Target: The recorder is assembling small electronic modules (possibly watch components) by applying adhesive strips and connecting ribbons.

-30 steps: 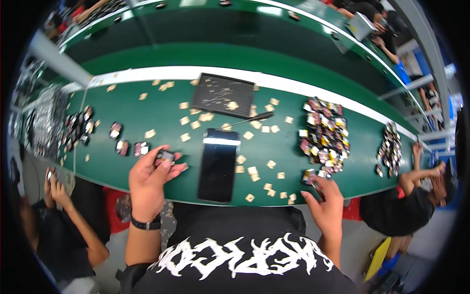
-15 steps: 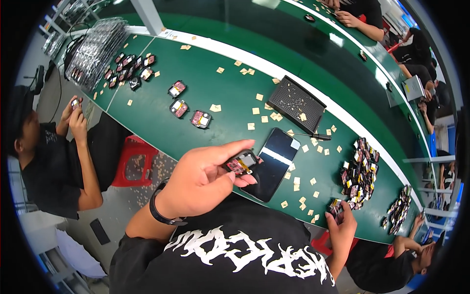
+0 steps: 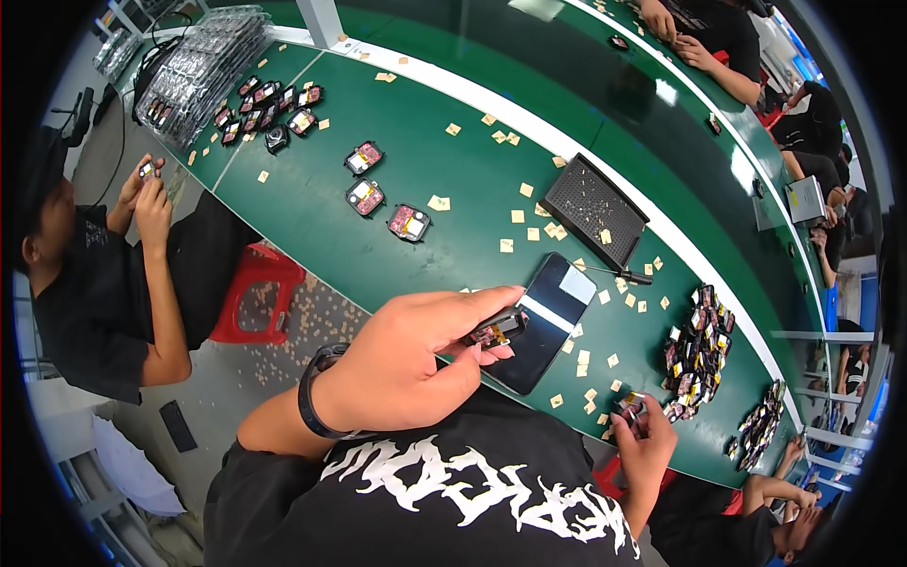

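My left hand (image 3: 402, 354), with a dark band on its wrist, grips an opened smartwatch body (image 3: 498, 331) between thumb and fingers. The watch is black-cased with a reddish board, tilted so it shows mostly edge-on. Beneath and beyond it lies a dark smartphone (image 3: 531, 354) with a pale reflection across its glass. On the right, my right hand (image 3: 647, 442) pinches another open watch body (image 3: 629, 407) by its side, at the table's near edge. Next to that hand rises a heap of similar watch bodies (image 3: 697, 354).
A black tray (image 3: 559, 197) with small bits in it and a screwdriver (image 3: 635, 277) lie beyond the phone. Small tan squares (image 3: 517, 216) are scattered about. Three watch bodies (image 3: 409, 223) lie to the left, before a cluster (image 3: 274, 139) and stacked clear trays (image 3: 203, 71). A person (image 3: 94, 274) sits at left.
My left hand has shifted a little right and turned its watch body more edge-on. My right hand has moved slightly left with its watch body, away from the heap. The view has shifted slightly.
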Action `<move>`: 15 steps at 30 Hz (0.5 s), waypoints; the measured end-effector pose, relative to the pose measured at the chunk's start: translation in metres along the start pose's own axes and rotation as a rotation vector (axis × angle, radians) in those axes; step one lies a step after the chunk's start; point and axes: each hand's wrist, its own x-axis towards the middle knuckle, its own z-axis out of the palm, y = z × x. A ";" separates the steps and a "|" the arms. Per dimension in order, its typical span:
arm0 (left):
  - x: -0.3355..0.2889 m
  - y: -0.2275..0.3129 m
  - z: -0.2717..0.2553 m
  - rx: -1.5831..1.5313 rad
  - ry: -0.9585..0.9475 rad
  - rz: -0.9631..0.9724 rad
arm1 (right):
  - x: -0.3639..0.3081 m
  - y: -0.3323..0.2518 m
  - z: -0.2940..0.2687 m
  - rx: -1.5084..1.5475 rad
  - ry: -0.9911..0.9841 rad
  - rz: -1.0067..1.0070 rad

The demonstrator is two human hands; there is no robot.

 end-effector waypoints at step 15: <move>0.006 0.003 0.036 0.269 0.151 0.209 | 0.061 -0.183 0.040 1.003 -0.540 0.180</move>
